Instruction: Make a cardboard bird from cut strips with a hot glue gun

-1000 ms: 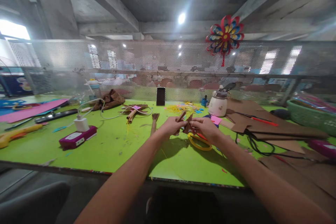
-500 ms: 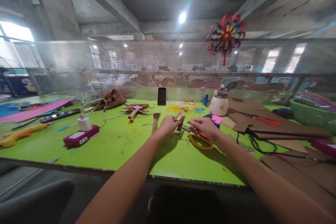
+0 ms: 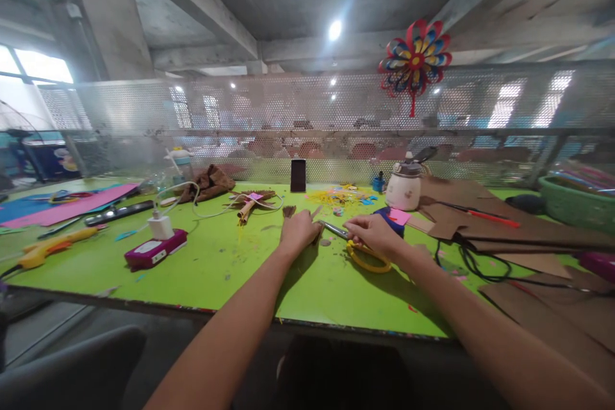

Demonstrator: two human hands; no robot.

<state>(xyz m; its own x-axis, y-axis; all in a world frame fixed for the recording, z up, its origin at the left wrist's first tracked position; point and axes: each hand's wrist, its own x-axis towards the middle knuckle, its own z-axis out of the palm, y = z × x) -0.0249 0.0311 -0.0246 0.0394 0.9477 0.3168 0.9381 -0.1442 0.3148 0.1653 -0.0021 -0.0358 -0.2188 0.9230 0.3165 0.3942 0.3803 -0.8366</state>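
Note:
My left hand (image 3: 298, 232) is closed around a small piece of brown paper (image 3: 317, 234), mostly hidden by the fingers. Behind that hand pokes the frayed end of a brown paper brush-like piece (image 3: 289, 211). My right hand (image 3: 373, 234) has its fingertips pinched together above a pair of scissors (image 3: 369, 261) with yellow handles. The metal blades point left toward my left hand. Whether the right fingers grip the scissors or some small bit is hidden. A dark blue round object (image 3: 394, 221) with a pink paper sits just behind the right hand.
Yellow and blue paper scraps (image 3: 343, 195) lie beyond my hands. Leftward are a brown paper flower (image 3: 250, 202), a purple power strip (image 3: 156, 250) and a yellow glue gun (image 3: 52, 246). A white bottle (image 3: 402, 189), brown cardboard (image 3: 471, 218) and green basket (image 3: 571, 205) stand or lie rightward.
My left hand has turned over the brown piece, which showed upright before and is now largely covered. More of the scissor blades shows. The right hand is nearly unmoved.

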